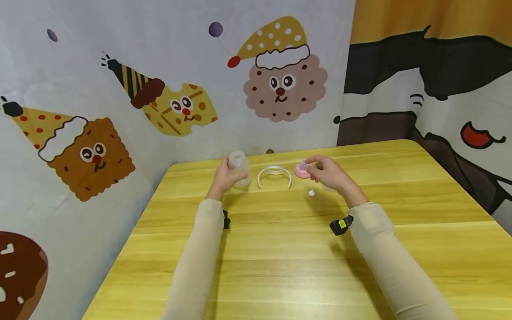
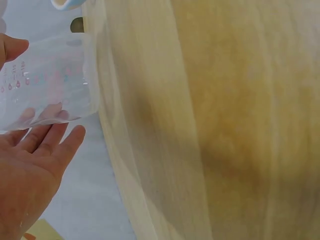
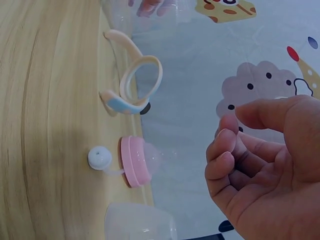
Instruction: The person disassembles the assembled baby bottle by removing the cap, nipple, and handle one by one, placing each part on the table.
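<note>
My left hand grips a clear baby bottle at the table's far side, thumb on one side and fingers on the other. Printed volume marks show on the bottle wall in the left wrist view. My right hand hovers by a pink bottle collar with a clear nipple. Its fingers are loosely curled, thumb tip close to the index fingertip, with nothing between them. From the collar a thin straw leads to a white weighted ball.
A pale two-armed bottle handle with a ring stands between the hands. A translucent dome cap sits beside the collar, partly behind my right hand in the head view. Behind the wooden table hangs a cartoon-printed cloth.
</note>
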Available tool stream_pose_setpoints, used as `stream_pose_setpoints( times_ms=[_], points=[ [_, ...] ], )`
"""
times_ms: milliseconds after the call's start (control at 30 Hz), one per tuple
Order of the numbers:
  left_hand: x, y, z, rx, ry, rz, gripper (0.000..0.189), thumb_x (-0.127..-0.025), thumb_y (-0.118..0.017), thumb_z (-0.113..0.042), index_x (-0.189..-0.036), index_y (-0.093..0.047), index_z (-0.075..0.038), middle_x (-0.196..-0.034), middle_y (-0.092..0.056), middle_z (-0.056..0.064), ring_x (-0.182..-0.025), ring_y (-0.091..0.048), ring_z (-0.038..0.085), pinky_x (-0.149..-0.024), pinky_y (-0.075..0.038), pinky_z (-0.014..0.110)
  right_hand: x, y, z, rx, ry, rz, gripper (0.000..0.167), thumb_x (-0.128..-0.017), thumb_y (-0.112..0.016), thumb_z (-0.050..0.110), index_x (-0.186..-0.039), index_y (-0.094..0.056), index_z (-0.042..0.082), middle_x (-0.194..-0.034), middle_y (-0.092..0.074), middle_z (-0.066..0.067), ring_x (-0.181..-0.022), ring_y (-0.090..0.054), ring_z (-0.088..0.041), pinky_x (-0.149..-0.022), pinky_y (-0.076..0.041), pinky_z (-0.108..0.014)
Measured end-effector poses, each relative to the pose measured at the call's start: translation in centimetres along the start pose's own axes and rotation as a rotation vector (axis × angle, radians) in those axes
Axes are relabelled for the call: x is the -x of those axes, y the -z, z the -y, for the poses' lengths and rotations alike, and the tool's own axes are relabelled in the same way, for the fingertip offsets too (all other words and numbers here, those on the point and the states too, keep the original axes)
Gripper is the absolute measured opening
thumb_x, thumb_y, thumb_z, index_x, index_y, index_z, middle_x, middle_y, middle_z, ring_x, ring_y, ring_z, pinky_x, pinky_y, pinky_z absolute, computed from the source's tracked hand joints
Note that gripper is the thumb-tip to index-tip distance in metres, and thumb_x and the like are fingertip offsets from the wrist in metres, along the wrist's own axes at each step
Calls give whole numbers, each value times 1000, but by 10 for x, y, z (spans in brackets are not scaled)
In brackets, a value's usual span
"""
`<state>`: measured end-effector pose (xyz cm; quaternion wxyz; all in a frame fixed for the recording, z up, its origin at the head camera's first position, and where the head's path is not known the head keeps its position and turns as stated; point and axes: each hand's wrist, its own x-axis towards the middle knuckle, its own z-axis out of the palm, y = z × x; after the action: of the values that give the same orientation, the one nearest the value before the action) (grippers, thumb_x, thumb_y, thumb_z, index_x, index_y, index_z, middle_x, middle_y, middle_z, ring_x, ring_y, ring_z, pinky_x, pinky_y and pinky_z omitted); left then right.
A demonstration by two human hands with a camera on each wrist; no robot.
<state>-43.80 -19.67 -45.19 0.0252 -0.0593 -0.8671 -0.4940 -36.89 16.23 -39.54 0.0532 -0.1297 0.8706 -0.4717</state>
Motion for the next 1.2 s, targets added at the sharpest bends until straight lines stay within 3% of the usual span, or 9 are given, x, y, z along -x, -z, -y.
stream_pose_setpoints(
  times_ms=[300, 933, 1200],
  points=[
    [0, -3, 0, -8, 6, 32, 86, -87, -86, -14, -156, -36, -2, -148, -53, 26, -136, -52, 43, -117, -42, 58, 4, 4, -4, -8, -27, -22, 40, -111, -52, 18, -143, -55, -6, -81, -61, -6, -73, -54, -22, -63, -42, -30],
    [4, 2, -3, -25, 48, 69, 85, -88, -85, -14, -156, -36, -3, -152, -52, 25, -142, -49, 43, -120, -38, 59, 7, -2, -2, -8, -26, -15, 41, -112, -54, 22, -142, -56, -5, -81, -60, -7, -67, -50, -17, -60, -41, -28],
    [6, 1, 0, 3, 60, 71, 92, -88, -85, -19, -163, -32, -7, -155, -48, 25, -141, -47, 45, -118, -38, 62, 9, 1, 1, 7, -21, -22, 44, -111, -55, 24, -144, -55, -4, -83, -61, -7, -72, -53, -21, -62, -42, -30]
  ],
)
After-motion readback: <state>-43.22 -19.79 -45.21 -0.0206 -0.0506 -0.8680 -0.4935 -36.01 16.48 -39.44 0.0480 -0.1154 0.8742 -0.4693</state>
